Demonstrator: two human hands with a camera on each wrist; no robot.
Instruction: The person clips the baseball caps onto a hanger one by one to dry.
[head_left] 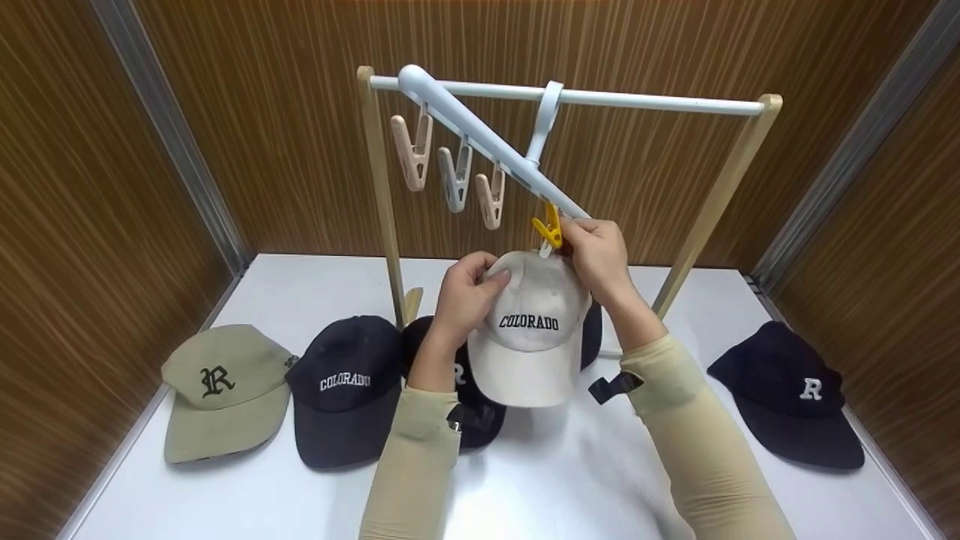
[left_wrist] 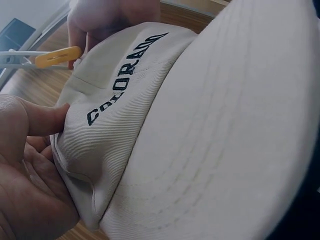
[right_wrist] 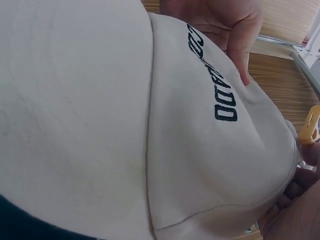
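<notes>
A cream baseball cap [head_left: 529, 300] lettered COLORADO hangs tilted below the white hanger [head_left: 487, 135], its brim towards me. My left hand [head_left: 465, 300] pinches the side of its crown, thumb on the front and the other fingers behind. At the top of the crown is a yellow clip [head_left: 551, 226] with a pale lower part. My right hand [head_left: 598, 259] grips this clip from the right, its fingers curled close to the fabric. In the right wrist view, the yellow clip [right_wrist: 311, 125] sits right at the crown's top, beside those fingers.
The hanger hooks over the rail [head_left: 660, 101] of a wooden-legged rack. Two pink clips and a grey clip [head_left: 455, 180] dangle from its left part. On the white table lie an olive cap [head_left: 225, 397], a navy COLORADO cap [head_left: 345, 397], a dark cap [head_left: 795, 397] and others behind my hands.
</notes>
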